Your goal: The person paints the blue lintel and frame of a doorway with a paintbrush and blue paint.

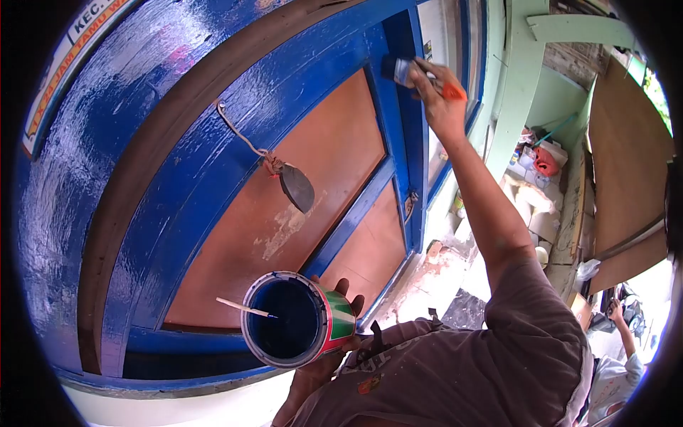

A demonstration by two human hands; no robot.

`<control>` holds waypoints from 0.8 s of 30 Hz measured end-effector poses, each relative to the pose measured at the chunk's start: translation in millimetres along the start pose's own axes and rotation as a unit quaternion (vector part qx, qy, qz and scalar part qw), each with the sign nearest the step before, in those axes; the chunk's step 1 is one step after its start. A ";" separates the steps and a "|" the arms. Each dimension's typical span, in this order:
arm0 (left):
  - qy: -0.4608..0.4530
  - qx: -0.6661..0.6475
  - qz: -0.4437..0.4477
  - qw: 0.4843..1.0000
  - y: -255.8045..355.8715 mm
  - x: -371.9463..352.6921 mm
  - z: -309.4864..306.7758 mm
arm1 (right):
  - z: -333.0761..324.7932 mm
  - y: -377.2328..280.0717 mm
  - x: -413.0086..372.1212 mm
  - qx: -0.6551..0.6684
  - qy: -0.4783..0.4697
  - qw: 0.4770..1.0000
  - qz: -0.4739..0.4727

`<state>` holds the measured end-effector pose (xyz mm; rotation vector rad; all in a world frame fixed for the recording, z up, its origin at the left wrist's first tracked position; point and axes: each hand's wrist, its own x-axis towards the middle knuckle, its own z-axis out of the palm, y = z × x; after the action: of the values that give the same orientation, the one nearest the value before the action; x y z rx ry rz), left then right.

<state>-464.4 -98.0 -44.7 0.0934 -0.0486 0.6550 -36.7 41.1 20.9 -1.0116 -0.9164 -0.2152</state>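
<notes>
My left hand (321, 366) is wrapped round a paint can (343, 317) with a green, white and red label. The can is tilted so that its mouth faces me, and dark blue paint shows inside. A thin pale stick (238, 306) lies across its rim, its tip dark with paint. Up at the right, my right hand (442, 107) grips a paintbrush (401, 71) with an orange handle. The dark bristles are against or very near the blue door frame (402, 107); contact cannot be made out.
Brown panels (313, 171) sit within the blue woodwork. A dark flat piece (296, 188) hangs by a cord from a hook. Cluttered objects (544, 162) stand at right, beside a large brown board (629, 156). Another person (617, 373) is at lower right.
</notes>
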 end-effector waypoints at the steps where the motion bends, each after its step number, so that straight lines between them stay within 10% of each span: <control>1: 0.000 0.000 0.001 1.000 -0.1 -2.5 0.6 | 6.9 7.2 14.6 -0.037 0.008 0.997 -0.067; 9: 0.009 0.010 0.007 1.000 7.7 -8.7 -0.9 | 77.1 -44.3 -20.0 0.021 -0.103 0.964 -0.243; 14: 0.016 0.015 0.006 1.000 7.6 -8.3 0.0 | 71.9 -90.3 -39.6 0.166 -0.225 0.950 -0.136; 17: 0.017 0.019 0.006 1.000 7.5 -6.9 -0.6 | 60.5 -48.6 4.2 0.176 -0.121 0.977 -0.016; 24: 0.018 0.016 0.005 1.000 9.3 -13.5 -1.8 | 72.4 -18.2 29.5 -0.059 0.011 0.976 -0.208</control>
<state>-480.8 -98.7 -46.8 0.1117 -0.0037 0.6671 -68.8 96.5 69.5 -0.9140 -1.0983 -0.6368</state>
